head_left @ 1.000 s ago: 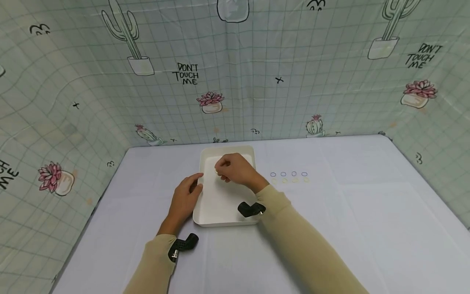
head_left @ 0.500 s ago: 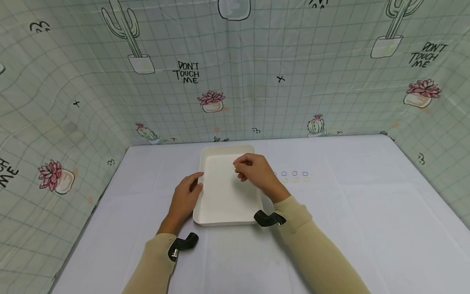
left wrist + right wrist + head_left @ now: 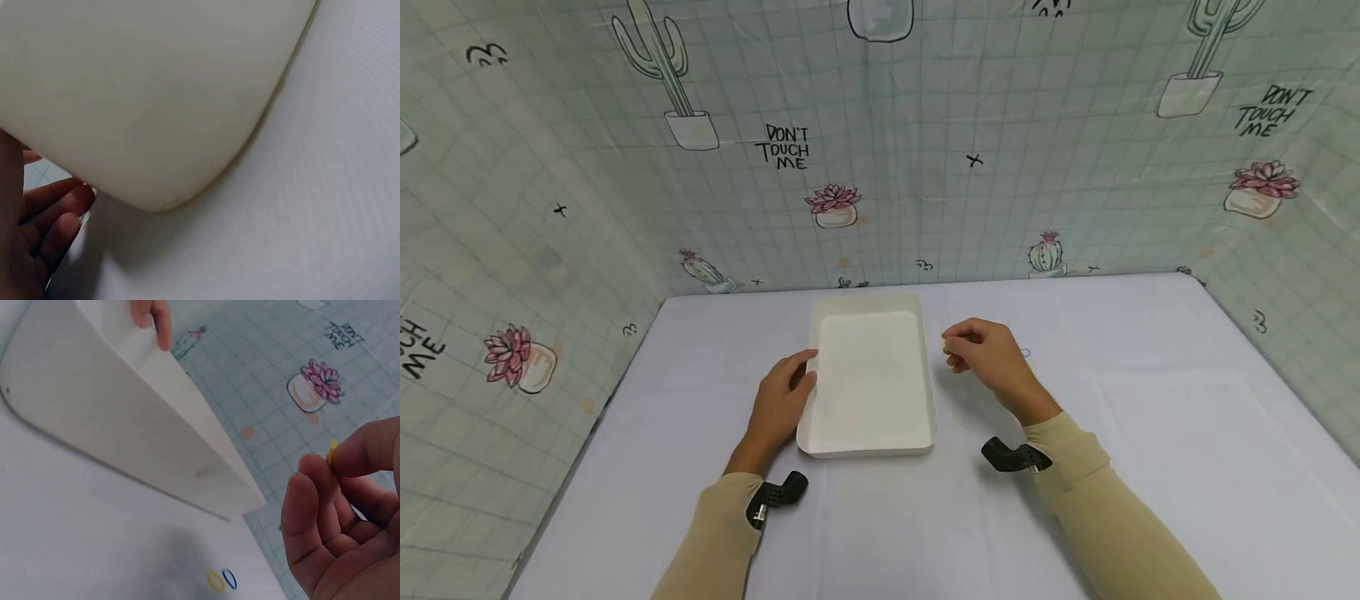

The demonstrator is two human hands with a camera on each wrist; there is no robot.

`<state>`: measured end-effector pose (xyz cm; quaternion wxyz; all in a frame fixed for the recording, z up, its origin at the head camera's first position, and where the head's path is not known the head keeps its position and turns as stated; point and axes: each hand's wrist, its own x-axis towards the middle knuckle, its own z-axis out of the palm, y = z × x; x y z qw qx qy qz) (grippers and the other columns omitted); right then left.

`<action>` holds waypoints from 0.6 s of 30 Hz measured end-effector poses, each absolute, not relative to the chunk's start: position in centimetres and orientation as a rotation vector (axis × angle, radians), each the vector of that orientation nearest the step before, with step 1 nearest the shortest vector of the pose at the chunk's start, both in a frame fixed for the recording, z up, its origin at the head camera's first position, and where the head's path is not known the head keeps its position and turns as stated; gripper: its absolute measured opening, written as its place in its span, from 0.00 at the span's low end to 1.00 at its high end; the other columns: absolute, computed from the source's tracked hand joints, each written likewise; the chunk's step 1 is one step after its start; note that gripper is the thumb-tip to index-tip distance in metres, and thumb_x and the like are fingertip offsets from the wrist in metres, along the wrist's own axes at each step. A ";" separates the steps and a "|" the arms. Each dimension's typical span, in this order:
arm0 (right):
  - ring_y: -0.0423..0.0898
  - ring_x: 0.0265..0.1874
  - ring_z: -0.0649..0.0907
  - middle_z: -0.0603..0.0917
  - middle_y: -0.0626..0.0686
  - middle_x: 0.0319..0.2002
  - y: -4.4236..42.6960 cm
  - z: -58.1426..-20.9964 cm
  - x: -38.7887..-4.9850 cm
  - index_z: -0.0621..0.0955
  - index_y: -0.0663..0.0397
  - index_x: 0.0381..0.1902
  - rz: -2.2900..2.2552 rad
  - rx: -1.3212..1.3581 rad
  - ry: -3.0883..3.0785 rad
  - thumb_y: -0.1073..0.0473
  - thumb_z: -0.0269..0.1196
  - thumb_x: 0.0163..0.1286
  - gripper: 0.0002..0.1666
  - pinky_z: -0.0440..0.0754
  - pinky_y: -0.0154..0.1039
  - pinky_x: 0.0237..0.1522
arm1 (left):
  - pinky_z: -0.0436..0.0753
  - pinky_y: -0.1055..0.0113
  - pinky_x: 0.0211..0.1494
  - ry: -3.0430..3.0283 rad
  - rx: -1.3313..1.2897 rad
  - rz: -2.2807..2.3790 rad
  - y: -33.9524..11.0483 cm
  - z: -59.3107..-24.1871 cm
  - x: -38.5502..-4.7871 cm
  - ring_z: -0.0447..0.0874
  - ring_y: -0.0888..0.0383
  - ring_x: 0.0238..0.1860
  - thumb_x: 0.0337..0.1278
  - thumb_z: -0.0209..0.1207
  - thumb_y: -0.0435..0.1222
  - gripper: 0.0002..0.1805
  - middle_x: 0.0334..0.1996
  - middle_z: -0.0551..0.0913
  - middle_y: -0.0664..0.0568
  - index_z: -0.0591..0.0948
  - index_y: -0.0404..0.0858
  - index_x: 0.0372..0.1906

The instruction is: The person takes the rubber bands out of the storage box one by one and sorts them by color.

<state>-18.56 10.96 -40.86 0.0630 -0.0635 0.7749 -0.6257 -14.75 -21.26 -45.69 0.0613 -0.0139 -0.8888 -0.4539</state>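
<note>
My right hand (image 3: 988,358) hovers just right of the white tray (image 3: 928,400), pinching a small yellow thing (image 3: 332,452) between thumb and forefinger; most of it is covered by the fingertips. A thin yellow ring (image 3: 215,580) and a blue ring (image 3: 230,579) lie side by side on the table below, in the right wrist view. In the head view one blue ring (image 3: 1026,352) shows beside the right hand, which hides the others. My left hand (image 3: 777,408) rests against the tray's left rim, fingers relaxed. Some of its fingers (image 3: 59,234) show beside the tray edge.
A white cloth covers the table (image 3: 880,525). Behind it and at both sides hangs a checked curtain (image 3: 917,208) printed with cacti. Black wrist cameras sit on the left sleeve (image 3: 715,525) and the right sleeve (image 3: 1112,500).
The right hand has moved from over the tray to the right, past its right rim, still pinching the small thing. It now covers most of the rings. The left hand stays at the rim.
</note>
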 end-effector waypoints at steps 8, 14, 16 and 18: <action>0.47 0.36 0.84 0.81 0.71 0.45 16.3 -41.9 -18.1 0.78 0.74 0.53 -1.884 -0.114 2.381 0.59 0.61 0.74 0.21 0.84 0.39 0.40 | 0.73 0.52 0.55 -2.675 -0.053 -1.361 -21.1 -45.7 -14.8 0.75 0.49 0.49 0.73 0.54 0.38 0.22 0.53 0.78 0.44 0.76 0.43 0.68; 0.43 0.35 0.83 0.80 0.72 0.48 19.2 -41.8 -17.6 0.77 0.74 0.55 -1.837 -0.041 2.454 0.58 0.60 0.75 0.22 0.84 0.36 0.40 | 0.73 0.53 0.54 -2.674 -0.064 -1.365 -21.1 -45.8 -15.0 0.75 0.50 0.49 0.73 0.54 0.39 0.22 0.53 0.79 0.44 0.76 0.43 0.68; 0.42 0.35 0.83 0.80 0.71 0.48 19.8 -41.9 -17.6 0.77 0.74 0.55 -1.805 -0.022 2.480 0.57 0.59 0.76 0.23 0.84 0.36 0.40 | 0.73 0.53 0.54 -2.678 -0.053 -1.370 -21.1 -45.8 -14.9 0.75 0.50 0.49 0.73 0.54 0.39 0.22 0.52 0.79 0.44 0.76 0.43 0.68; 0.42 0.35 0.83 0.81 0.70 0.48 20.3 -41.9 -17.6 0.77 0.74 0.54 -1.770 -0.008 2.509 0.56 0.59 0.76 0.23 0.84 0.36 0.40 | 0.73 0.53 0.54 -2.678 -0.044 -1.374 -21.1 -45.7 -14.9 0.74 0.50 0.49 0.73 0.54 0.39 0.22 0.53 0.78 0.45 0.76 0.43 0.68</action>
